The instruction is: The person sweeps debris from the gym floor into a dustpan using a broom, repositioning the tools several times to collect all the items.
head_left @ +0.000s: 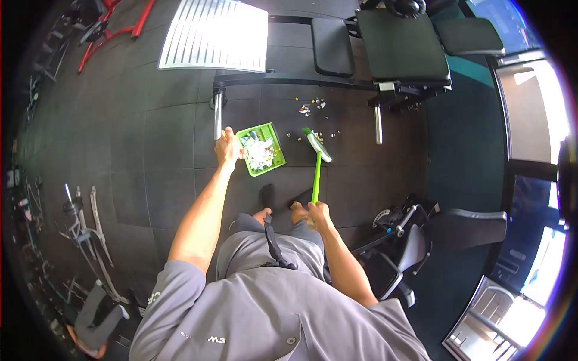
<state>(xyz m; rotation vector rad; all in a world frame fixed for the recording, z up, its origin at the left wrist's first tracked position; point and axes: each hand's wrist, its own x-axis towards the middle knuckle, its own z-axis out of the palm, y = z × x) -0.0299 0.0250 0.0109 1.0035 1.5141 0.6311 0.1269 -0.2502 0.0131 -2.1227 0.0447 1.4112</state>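
My left hand point(227, 148) is closed round the handle side of a green dustpan point(279, 157). Scraps of white and coloured litter point(260, 151) lie in the pan, whose open edge faces right. In my right hand point(319, 214) is the green handle of a hand brush point(318, 146). Its white head with green bristles is at the floor, a short way right of the pan. Small bits of debris point(305, 110) lie scattered on the dark floor beyond the brush, and a few more are beside its bristles.
A leg press machine with a pale ridged plate point(214, 33), black pads point(402, 45) and metal posts point(378, 125) spans the far side. A padded exercise machine point(415, 240) stands to my right. Other gym equipment point(84, 219) is at left. Dark tiles point(162, 156) cover the floor.
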